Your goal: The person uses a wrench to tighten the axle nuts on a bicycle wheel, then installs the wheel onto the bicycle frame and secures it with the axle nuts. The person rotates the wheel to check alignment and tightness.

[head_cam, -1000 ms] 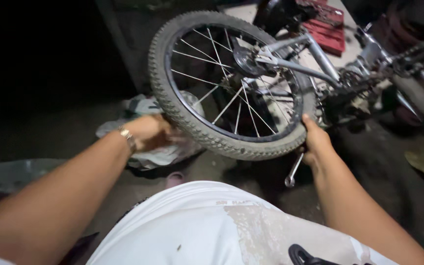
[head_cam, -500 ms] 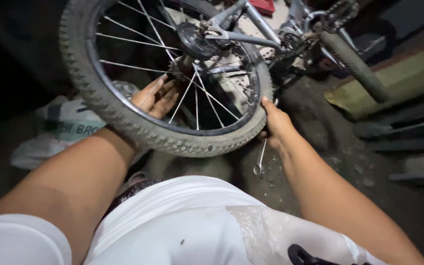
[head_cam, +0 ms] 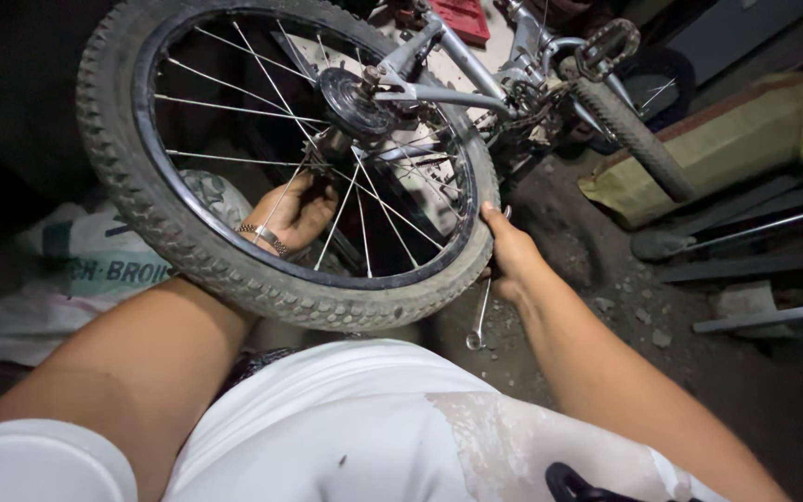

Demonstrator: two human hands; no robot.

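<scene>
A bicycle lies upside down in front of me, its rear wheel [head_cam: 188,251] with a knobby black tyre nearest. My left hand [head_cam: 295,212] reaches behind the wheel, seen through the spokes, fingers curled just below the hub [head_cam: 355,102]; what it grips is hidden. My right hand [head_cam: 511,253] is closed around a metal spanner [head_cam: 479,321] at the tyre's right edge. The spanner hangs down towards the ground. The silver frame [head_cam: 476,79] runs away from the hub to the pedal [head_cam: 606,42].
A white printed bag [head_cam: 67,279] lies on the dirt floor at left. A second tyre [head_cam: 629,135], a tan cushion-like block [head_cam: 727,139] and metal bars [head_cam: 764,228] lie at right. A red crate [head_cam: 462,17] sits at the top. My white-clad lap fills the bottom.
The view has swung so the wheel sits larger and more central. My left hand went from outside the tyre to behind the spokes near the hub. My right hand stayed at the tyre's edge.
</scene>
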